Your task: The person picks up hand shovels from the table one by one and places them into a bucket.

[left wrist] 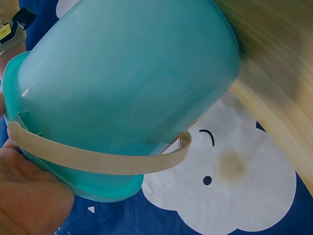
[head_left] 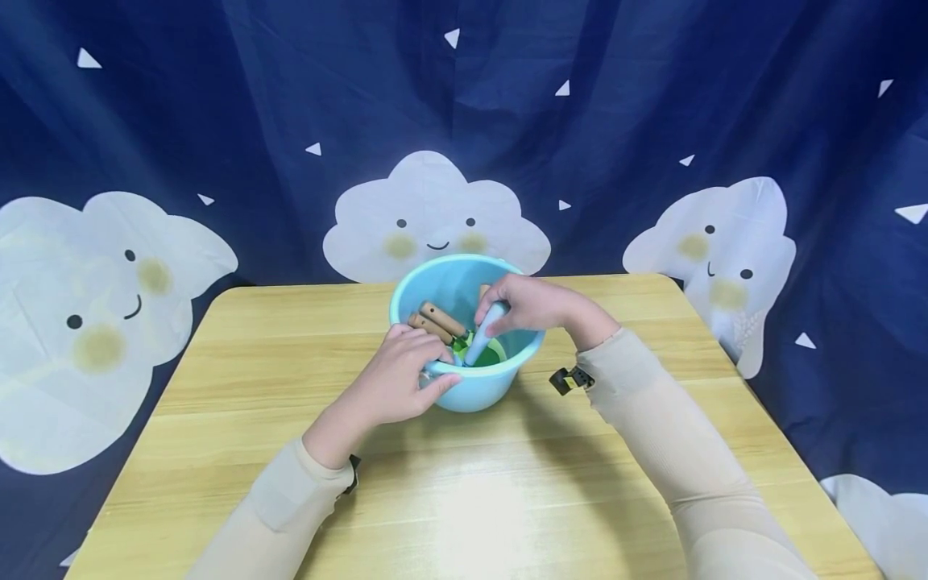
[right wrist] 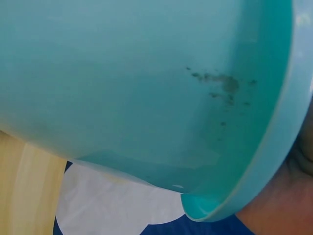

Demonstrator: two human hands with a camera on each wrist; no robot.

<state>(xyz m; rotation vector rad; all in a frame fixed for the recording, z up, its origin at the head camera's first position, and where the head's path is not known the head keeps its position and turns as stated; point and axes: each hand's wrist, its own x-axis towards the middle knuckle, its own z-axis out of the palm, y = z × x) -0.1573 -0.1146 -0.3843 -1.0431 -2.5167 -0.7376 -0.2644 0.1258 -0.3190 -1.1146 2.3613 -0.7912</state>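
A light blue bucket (head_left: pixel 471 395) stands on the wooden table in the head view. My left hand (head_left: pixel 395 370) grips its near left rim, fingers over the edge and thumb outside. Down inside the bucket, my right hand (head_left: pixel 532 304) holds a tool by its light blue handle (head_left: pixel 480 338); the tool's lower end is hidden. Beside it lean wooden handles (head_left: pixel 444 317) with green parts (head_left: pixel 460 345) below them. The left wrist view shows the bucket's beige carrying handle (left wrist: pixel 98 162) hanging down its side. Dark specks (right wrist: pixel 230 84) mark the bucket wall in the right wrist view.
The wooden table (head_left: pixel 275 346) reaches back to a dark blue curtain (head_left: pixel 275 80) printed with white clouds and small triangles. The bucket stands near the table's far edge. A small black device (head_left: pixel 571 379) is strapped at my right wrist.
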